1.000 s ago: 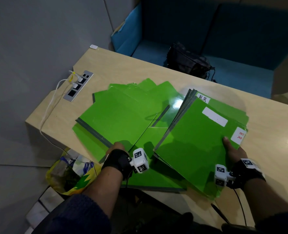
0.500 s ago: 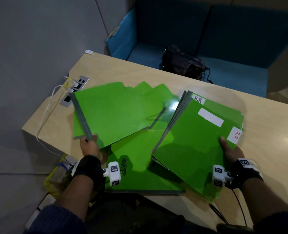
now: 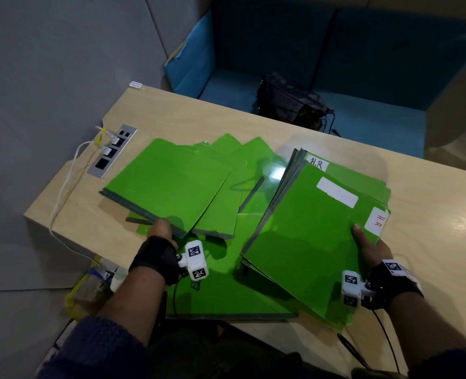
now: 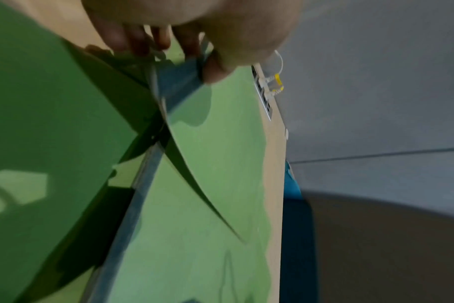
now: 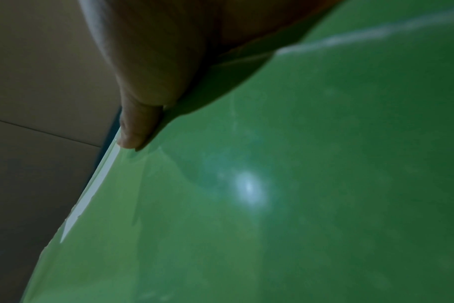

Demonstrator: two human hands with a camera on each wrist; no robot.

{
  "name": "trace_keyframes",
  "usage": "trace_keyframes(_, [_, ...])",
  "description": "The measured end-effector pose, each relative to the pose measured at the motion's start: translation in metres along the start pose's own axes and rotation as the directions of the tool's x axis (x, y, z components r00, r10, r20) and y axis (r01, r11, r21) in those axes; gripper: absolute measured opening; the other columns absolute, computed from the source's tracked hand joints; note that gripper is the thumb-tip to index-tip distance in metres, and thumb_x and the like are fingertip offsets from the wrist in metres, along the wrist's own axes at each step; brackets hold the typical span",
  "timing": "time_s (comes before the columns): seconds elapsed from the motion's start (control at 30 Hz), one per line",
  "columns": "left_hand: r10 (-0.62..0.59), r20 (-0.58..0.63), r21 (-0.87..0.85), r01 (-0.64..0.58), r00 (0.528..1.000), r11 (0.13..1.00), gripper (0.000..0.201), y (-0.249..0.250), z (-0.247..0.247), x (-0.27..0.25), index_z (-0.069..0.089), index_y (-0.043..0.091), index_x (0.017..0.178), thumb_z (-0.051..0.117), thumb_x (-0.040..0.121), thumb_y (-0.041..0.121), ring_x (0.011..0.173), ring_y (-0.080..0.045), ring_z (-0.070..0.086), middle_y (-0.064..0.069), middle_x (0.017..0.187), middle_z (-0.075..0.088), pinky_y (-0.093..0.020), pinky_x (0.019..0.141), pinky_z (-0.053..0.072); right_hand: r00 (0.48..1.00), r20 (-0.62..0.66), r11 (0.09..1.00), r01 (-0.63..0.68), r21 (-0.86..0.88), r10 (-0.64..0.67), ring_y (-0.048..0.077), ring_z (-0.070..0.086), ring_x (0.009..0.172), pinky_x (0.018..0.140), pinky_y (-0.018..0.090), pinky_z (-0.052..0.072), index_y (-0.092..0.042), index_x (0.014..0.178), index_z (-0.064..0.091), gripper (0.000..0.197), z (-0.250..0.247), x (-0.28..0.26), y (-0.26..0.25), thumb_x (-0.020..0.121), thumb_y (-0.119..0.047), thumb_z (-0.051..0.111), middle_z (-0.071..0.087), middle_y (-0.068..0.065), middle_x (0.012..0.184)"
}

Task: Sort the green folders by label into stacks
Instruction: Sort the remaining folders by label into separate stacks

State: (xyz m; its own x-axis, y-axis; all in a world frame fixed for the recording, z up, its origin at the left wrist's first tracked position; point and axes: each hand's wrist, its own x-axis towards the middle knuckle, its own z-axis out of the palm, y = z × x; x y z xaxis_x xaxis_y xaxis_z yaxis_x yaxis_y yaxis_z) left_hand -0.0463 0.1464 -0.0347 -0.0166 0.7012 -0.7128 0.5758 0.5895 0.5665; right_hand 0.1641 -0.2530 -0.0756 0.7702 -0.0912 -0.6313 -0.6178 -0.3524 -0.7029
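Observation:
My left hand (image 3: 159, 228) pinches the near edge of a green folder (image 3: 166, 184) and holds it above the left pile of unlabelled green folders (image 3: 242, 157); in the left wrist view the thumb lies on top and fingers (image 4: 143, 39) underneath the same folder (image 4: 220, 147). My right hand (image 3: 363, 242) grips the right edge of a fanned stack of green folders (image 3: 308, 236) with white H.R labels (image 3: 377, 220), thumb on top. The right wrist view shows that thumb (image 5: 143, 114) on the glossy cover (image 5: 272, 184). One more green folder (image 3: 221, 294) lies flat at the front edge.
The wooden table (image 3: 431, 242) has a power socket strip (image 3: 111, 150) with white cables at its left end. A black bag (image 3: 289, 102) sits on the blue sofa (image 3: 363, 64) behind. A yellow bag (image 3: 89, 285) stands on the floor beside the table's left corner.
My left hand lifted a green folder off the front of the left pile, swung it left, and now has brought it back over the pile. The right hand kept its hold on the H.R stack.

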Motion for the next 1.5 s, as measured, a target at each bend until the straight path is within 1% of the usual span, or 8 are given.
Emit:
trace_keyframes(0.3, [-0.014, 0.042, 0.161, 0.007, 0.999, 0.987, 0.059, -0.035, 0.027, 0.003, 0.055, -0.004, 0.123, 0.050, 0.080, 0.035, 0.096, -0.034, 0.061, -0.016, 0.119, 0.060, -0.040, 0.080, 0.051, 1.000, 0.001, 1.000, 0.018, -0.025, -0.018, 0.033, 0.069, 0.088, 0.082, 0.042, 0.054, -0.012, 0.118, 0.066, 0.057, -0.003, 0.003, 0.001, 0.084, -0.058, 0.068, 0.071, 0.015, 0.105])
trace_keyframes(0.47, [-0.109, 0.194, 0.043, 0.103, 0.975, 0.994, 0.013, -0.042, 0.047, -0.029, 0.065, 0.000, 0.092, 0.068, 0.087, 0.012, 0.070, -0.022, 0.059, -0.018, 0.099, 0.068, -0.028, 0.057, 0.050, 1.000, 0.014, 0.999, 0.013, -0.030, -0.013, 0.031, 0.070, 0.084, 0.074, 0.037, 0.054, -0.013, 0.115, 0.067, 0.054, -0.004, 0.000, -0.002, 0.084, -0.058, 0.067, 0.073, 0.012, 0.101])
trace_keyframes(0.7, [-0.209, 0.260, -0.186, 0.261, 0.943, 0.947, 0.042, -0.027, 0.061, -0.019, 0.049, -0.001, 0.131, 0.061, 0.095, 0.015, 0.133, -0.036, 0.047, -0.023, 0.144, 0.047, -0.050, 0.106, 0.044, 1.000, 0.010, 0.997, 0.025, -0.071, -0.025, 0.030, 0.069, 0.082, 0.074, 0.037, 0.053, -0.016, 0.112, 0.067, 0.056, -0.005, 0.000, -0.001, 0.083, -0.063, 0.066, 0.072, 0.009, 0.096])
trace_keyframes(0.8, [-0.180, 0.238, -0.190, 0.228, 0.954, 0.955, 0.020, -0.024, 0.062, -0.015, 0.059, -0.005, 0.106, 0.062, 0.093, 0.010, 0.121, -0.033, 0.057, -0.020, 0.127, 0.061, -0.040, 0.098, 0.051, 0.999, 0.014, 0.996, 0.031, -0.080, -0.030, 0.030, 0.069, 0.081, 0.071, 0.036, 0.053, -0.015, 0.113, 0.067, 0.057, -0.005, 0.000, -0.001, 0.083, -0.063, 0.066, 0.072, 0.009, 0.095])
trace_keyframes(1.07, [0.145, 0.054, -0.338, -0.118, 0.988, 0.934, 0.054, 0.007, 0.052, -0.030, 0.031, 0.009, 0.145, 0.052, 0.095, 0.005, 0.106, -0.027, 0.057, -0.015, 0.122, 0.054, -0.041, 0.098, 0.050, 0.999, 0.027, 0.994, 0.042, -0.102, -0.039, 0.025, 0.064, 0.078, 0.064, 0.029, 0.046, -0.014, 0.118, 0.063, 0.056, -0.005, -0.003, -0.005, 0.087, -0.060, 0.063, 0.069, 0.008, 0.098])
trace_keyframes(1.2, [0.466, 0.088, -0.309, -0.421, 0.880, 0.853, 0.058, 0.048, 0.030, -0.054, 0.023, 0.019, 0.149, 0.049, 0.099, 0.005, 0.127, -0.031, 0.047, -0.011, 0.137, 0.047, -0.045, 0.110, 0.039, 0.998, 0.031, 0.993, 0.050, -0.104, -0.047, 0.027, 0.066, 0.081, 0.071, 0.034, 0.050, -0.016, 0.117, 0.064, 0.056, -0.006, -0.002, -0.005, 0.086, -0.062, 0.062, 0.070, 0.008, 0.099])
trace_keyframes(1.37, [0.657, 0.400, -0.117, -0.675, 0.640, 0.729, 0.016, 0.058, 0.032, -0.078, 0.044, 0.018, 0.102, 0.047, 0.099, 0.002, 0.051, -0.018, 0.041, 0.000, 0.065, 0.037, -0.024, 0.044, 0.038, 0.999, 0.033, 1.000, 0.003, -0.023, -0.003, 0.032, 0.070, 0.087, 0.086, 0.051, 0.056, -0.019, 0.117, 0.067, 0.068, -0.005, 0.004, -0.001, 0.075, -0.072, 0.067, 0.074, 0.007, 0.102])
trace_keyframes(1.5, [0.486, 0.698, 0.012, -0.687, 0.526, 0.727, 0.039, 0.039, 0.064, -0.100, 0.045, 0.010, 0.129, 0.049, 0.095, -0.008, 0.067, -0.010, 0.057, 0.010, 0.074, 0.063, -0.022, 0.067, 0.047, 0.998, 0.061, 0.998, -0.007, -0.070, 0.011, 0.034, 0.071, 0.087, 0.085, 0.054, 0.056, -0.021, 0.111, 0.066, 0.074, -0.007, 0.007, 0.001, 0.069, -0.082, 0.060, 0.074, 0.008, 0.100])
